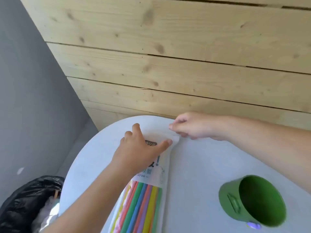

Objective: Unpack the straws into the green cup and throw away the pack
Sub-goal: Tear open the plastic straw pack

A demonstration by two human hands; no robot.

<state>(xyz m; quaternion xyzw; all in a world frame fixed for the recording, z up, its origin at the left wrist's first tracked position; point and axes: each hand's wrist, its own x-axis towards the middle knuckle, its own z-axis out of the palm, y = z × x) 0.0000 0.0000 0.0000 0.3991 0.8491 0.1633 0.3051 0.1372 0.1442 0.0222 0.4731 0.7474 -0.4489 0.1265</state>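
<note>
On the pale round bench, the long clear plastic pack with a white printed label lies flat, its coloured plastic straws all inside. The left hand presses down on its far end, fingers spread and fairly straight. The right hand pinches the pack's far right corner between thumb and fingertips. I judge this to be the opening step. The next move calls for a firm pull on that corner against the pinning hand, without scattering straws. The green plastic cup sits near on the right, with nothing visible in it. The black-bagged bin beside the bench's left edge is cut off by the frame. The pack's near end is out of frame, and blur hides whether the seal has begun to part.
</note>
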